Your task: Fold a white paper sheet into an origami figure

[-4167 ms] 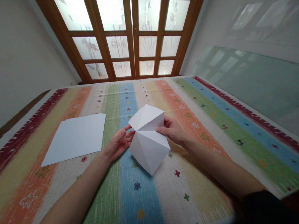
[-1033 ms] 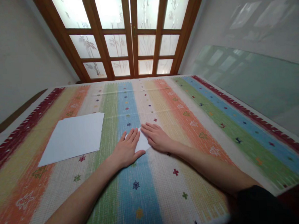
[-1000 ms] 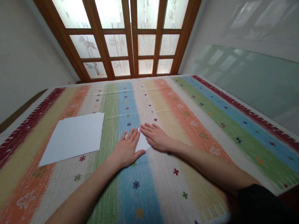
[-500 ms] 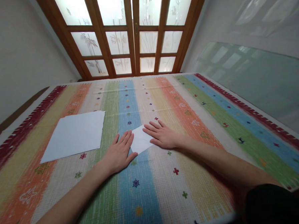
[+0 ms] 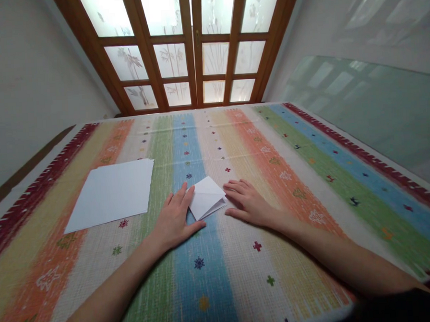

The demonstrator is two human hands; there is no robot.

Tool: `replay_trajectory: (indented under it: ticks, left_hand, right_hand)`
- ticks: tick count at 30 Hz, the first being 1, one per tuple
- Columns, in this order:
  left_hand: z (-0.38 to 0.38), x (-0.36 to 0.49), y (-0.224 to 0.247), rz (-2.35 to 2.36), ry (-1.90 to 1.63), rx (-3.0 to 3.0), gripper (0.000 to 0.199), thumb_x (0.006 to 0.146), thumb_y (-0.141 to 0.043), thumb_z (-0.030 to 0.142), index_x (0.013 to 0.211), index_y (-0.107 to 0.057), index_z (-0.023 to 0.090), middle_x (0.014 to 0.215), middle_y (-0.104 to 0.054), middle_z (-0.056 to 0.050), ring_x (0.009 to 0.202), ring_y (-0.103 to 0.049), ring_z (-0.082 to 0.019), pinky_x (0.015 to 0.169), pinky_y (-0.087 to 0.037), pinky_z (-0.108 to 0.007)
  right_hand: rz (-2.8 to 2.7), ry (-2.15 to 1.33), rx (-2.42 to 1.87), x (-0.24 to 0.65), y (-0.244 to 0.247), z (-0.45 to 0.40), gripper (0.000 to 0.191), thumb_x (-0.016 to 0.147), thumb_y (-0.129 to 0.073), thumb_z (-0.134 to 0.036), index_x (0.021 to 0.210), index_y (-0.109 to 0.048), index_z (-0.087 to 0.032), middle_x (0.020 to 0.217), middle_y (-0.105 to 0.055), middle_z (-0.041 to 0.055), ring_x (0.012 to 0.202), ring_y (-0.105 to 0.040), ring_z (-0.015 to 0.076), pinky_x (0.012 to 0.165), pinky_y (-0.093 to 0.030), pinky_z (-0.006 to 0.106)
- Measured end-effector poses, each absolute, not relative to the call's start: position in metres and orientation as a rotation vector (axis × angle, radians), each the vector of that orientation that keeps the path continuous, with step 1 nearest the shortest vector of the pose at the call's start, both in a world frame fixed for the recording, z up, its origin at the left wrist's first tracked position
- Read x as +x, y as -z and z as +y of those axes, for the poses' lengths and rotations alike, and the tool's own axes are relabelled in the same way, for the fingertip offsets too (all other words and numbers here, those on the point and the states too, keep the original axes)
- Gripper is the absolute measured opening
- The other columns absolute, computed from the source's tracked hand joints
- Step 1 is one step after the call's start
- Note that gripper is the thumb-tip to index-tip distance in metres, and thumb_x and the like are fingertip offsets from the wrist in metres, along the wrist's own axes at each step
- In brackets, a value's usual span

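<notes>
A small folded piece of white paper (image 5: 206, 196) lies on the striped tablecloth between my hands. Its layers part slightly along the lower right edge, and a crease runs across its face. My left hand (image 5: 175, 216) rests at the paper's left side, fingertips on its edge, thumb stretched out below. At the right corner is my right hand (image 5: 249, 203), its fingers extended and close together, palm down; whether the fingertips touch the paper I cannot tell. Neither hand grips anything.
A stack of white paper sheets (image 5: 110, 195) lies to the left on the tablecloth (image 5: 243, 284). Beyond the table's far edge stand wooden doors (image 5: 194, 61) with frosted panes. A glass panel (image 5: 363, 105) leans along the right wall.
My right hand has slid right, off the top of the folded paper, uncovering its right part. The paper's lower right layers now show a gap. My left hand stays at the left edge.
</notes>
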State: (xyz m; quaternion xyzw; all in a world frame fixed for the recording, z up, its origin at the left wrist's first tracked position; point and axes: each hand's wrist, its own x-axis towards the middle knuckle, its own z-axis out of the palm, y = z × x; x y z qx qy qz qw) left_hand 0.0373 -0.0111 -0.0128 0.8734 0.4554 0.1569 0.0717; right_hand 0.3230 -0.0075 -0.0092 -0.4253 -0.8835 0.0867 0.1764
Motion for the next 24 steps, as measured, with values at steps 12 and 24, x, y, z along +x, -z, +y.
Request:
replay_trajectory:
  ticks: [12,24]
  left_hand:
    - [-0.013,0.037,0.009,1.323,-0.488,2.586,0.092,0.082,-0.06,0.061,0.153,-0.019,0.019,0.155,-0.032,-0.022,0.14,-0.035,-0.038,0.112,-0.028,-0.059]
    - [-0.009,0.042,0.015,1.402,-0.449,2.664,0.09,0.082,-0.062,0.06,0.151,-0.023,0.018,0.152,-0.037,-0.022,0.137,-0.039,-0.036,0.111,-0.03,-0.055]
  right_hand:
    - [-2.252,-0.066,-1.175,0.311,0.003,-0.014,0.034,0.091,-0.057,-0.037,0.119,-0.064,-0.018,0.124,-0.064,0.015,0.117,-0.056,0.0306,0.101,-0.043,0.052]
    - [-2.619,-0.113,-0.9,0.292,0.004,-0.014,0.021,0.095,-0.049,-0.025,0.101,-0.067,-0.015,0.105,-0.07,0.0134,0.102,-0.063,0.0251,0.097,-0.047,0.044]
